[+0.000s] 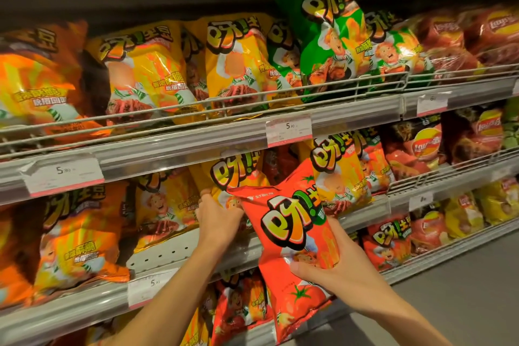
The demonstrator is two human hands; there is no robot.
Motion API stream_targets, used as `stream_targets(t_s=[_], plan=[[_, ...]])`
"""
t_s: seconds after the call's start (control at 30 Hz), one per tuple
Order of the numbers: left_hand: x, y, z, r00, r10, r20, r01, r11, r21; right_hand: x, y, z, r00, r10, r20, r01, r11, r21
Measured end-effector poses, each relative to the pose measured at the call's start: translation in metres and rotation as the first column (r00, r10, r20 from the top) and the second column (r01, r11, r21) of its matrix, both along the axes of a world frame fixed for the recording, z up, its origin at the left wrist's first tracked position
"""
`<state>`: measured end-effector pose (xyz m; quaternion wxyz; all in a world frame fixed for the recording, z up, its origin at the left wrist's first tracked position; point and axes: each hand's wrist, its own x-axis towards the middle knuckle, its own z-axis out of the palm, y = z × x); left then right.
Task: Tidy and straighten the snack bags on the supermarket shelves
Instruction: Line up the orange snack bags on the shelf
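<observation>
Place: I'm looking at a supermarket snack aisle
Shelving: tiered metal shelves [179,146] with wire front rails [365,84] fill my frame
Stock: rows of snack bags [157,70], facing out; red chip bags [460,36] upper right
Pricing: price tags [289,130] reading 5.90 clipped along shelf edges

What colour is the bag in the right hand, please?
Red, with tomato pictures, on the bag; head view.

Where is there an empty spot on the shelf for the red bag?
A bare patch of perforated grey shelf shows on the middle level, between the orange snack bag and the left hand. The upper shelf is packed tight. The right hand holds the red tomato snack bag.
</observation>
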<state>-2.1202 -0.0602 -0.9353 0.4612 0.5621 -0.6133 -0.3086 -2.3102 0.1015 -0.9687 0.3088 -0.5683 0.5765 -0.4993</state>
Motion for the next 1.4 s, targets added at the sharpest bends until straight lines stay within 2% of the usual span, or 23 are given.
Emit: stream_targets(t_s=[0.2,0.47,0.7,0.9,1.03,1.17,1.4], plan=[[0.001,0.007,0.003,1.0,-0.007,0.021,0.007,1.0,0.001,0.004,-0.004,0.0,0.999,-0.027,0.038,0.025,0.999,0.045],[0.007,0.006,0.004,0.995,-0.055,0.081,0.051,0.997,0.054,0.018,-0.005,0.008,0.997,-0.029,0.069,0.028,0.999,0.018],[0.028,0.007,0.004,0.993,-0.116,-0.015,0.117,0.989,0.086,0.04,-0.009,0.016,0.998,-0.016,0.059,0.015,1.0,0.007],[0.053,0.016,0.008,0.995,-0.086,-0.047,0.087,0.996,0.012,0.051,-0.006,0.02,0.997,0.002,0.082,0.002,0.999,-0.049],[0.089,0.023,0.016,0.999,-0.045,-0.012,0.045,0.999,-0.006,0.053,-0.011,0.019,0.996,-0.024,0.089,0.027,0.999,-0.038],[0.126,0.023,0.015,0.999,0.033,0.0,-0.033,0.999,0.038,0.059,-0.019,0.017,0.995,-0.066,0.072,0.069,0.997,-0.04],[0.14,0.021,0.009,1.0,-0.005,0.007,0.005,0.997,0.08,0.07,-0.028,0.017,0.99,-0.114,0.08,0.116,0.993,-0.019]])
